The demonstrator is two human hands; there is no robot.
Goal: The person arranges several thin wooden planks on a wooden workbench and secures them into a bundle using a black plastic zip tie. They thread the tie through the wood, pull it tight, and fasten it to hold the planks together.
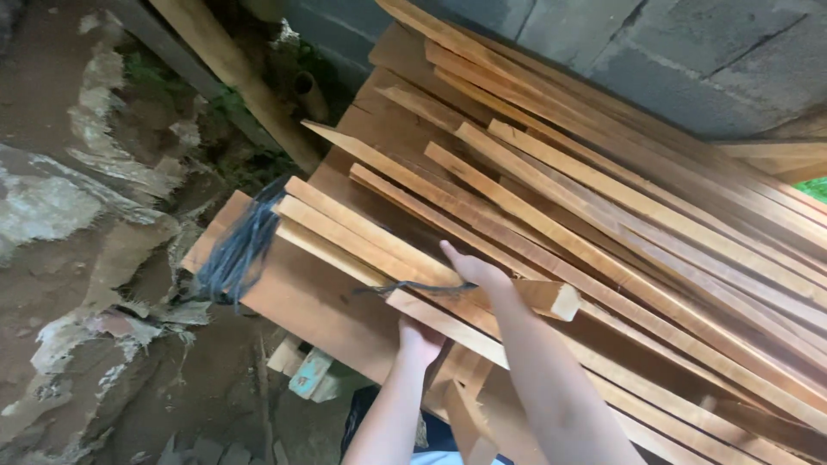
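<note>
- The left hand (419, 340) reaches up under the wooden slat (413, 267), at a point partway along its length; its fingers curl out of sight behind the wood, so how tightly this grip closes cannot be told.
- The right hand (474, 271) lies on top of the same slat, just above the left hand, fingers stretched flat along the wood with the thumb over the edge; this grip is open and presses on the slat instead of wrapping it.
- The slat runs slantwise between the two hands, one cut end sticking out just right of the right hand, the other end reaching up and left toward a grey cord (244, 245).
- The cord is wound round the near end of a wide board (301, 297) that lies under the slat, left of both hands.
- Beyond the slat, a stack of long slats (620, 198) leans in rows, slanting down to the right.
- Behind the stack stands a grey block wall (689, 60).
- Left of the slat, bare earth (77, 258) with pale flaking patches.
</note>
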